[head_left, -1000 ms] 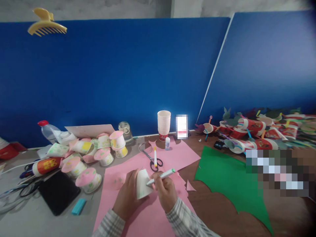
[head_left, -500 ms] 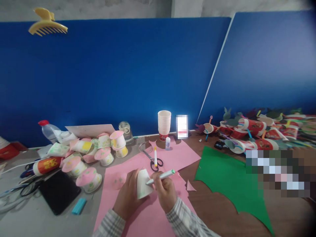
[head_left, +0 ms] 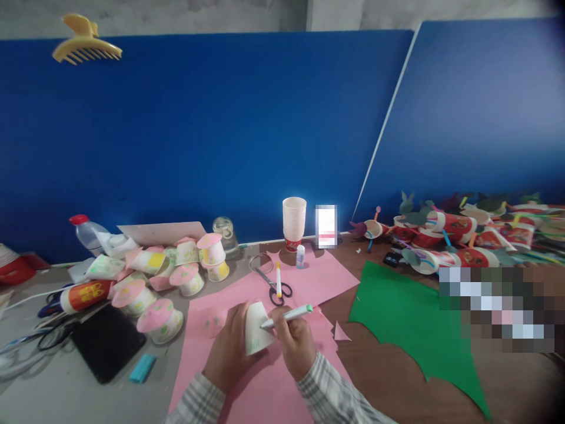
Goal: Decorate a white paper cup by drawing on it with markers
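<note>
My left hand [head_left: 229, 347] is closed around a white paper cup [head_left: 256, 338], held tilted over a large pink sheet [head_left: 198, 365]. Short green strokes mark the cup's wall near one edge. In my right hand [head_left: 293, 344] is a white marker with a green end [head_left: 291, 315], its tip at the cup's side. Beyond the hands lie scissors [head_left: 269, 284] with dark handles and a yellow-and-white marker [head_left: 278, 281] across them. Left of my left hand, a pink paper disc [head_left: 213, 324] with green marks rests on the sheet.
Several decorated cups with pink tops [head_left: 161, 318] crowd the left, near a black flat pad [head_left: 108, 341] and a blue block [head_left: 142, 368]. A cup stack [head_left: 293, 221] and glue stick [head_left: 300, 257] stand behind. Green paper [head_left: 406, 312] and red cup crafts [head_left: 454, 227] occupy the right.
Almost nothing differs. The marker tip has shifted very slightly against the cup, and the whole view has drifted a little.
</note>
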Available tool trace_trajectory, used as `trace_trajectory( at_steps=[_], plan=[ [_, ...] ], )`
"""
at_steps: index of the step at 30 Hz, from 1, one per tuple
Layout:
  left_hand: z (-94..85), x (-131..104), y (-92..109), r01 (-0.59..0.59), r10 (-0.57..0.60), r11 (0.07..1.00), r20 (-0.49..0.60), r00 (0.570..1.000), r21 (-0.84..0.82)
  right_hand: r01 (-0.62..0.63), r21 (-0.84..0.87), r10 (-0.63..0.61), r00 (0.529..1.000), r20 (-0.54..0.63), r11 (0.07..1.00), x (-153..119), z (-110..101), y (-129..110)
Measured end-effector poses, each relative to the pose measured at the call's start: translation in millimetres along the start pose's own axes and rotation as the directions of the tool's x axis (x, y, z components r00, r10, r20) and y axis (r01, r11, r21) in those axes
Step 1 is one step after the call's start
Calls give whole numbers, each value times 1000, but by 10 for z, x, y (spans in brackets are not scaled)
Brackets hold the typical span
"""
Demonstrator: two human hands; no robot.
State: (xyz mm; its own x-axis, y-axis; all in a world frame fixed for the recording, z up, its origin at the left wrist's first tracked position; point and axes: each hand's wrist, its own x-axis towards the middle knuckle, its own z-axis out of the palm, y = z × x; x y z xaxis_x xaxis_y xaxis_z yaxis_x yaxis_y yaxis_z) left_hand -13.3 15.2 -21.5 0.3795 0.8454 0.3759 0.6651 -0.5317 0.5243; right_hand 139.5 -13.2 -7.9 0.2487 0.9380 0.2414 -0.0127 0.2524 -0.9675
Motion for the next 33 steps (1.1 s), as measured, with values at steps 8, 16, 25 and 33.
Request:
trace_trajectory(
  at_steps=[8, 16, 25, 33],
  plan=[
    [8, -7, -16, -19, 19, 999, -16, 1000, 30, -12, 62, 11, 1000, 6, 998, 0, 18, 53],
    [9, 6, -10, -36, 38, 998, -33, 999, 43, -19, 52, 20, 1000, -11, 998, 8, 8, 27],
    [0, -2, 0, -16, 16, 1000, -22, 1000, 21, -43, 154, 52, 997, -57, 987, 28, 13, -20],
    [-14, 1, 21, -5, 5, 1000, -24, 1000, 5, -101, 173, 103, 995, -2, 980, 6, 10, -121]
  ],
)
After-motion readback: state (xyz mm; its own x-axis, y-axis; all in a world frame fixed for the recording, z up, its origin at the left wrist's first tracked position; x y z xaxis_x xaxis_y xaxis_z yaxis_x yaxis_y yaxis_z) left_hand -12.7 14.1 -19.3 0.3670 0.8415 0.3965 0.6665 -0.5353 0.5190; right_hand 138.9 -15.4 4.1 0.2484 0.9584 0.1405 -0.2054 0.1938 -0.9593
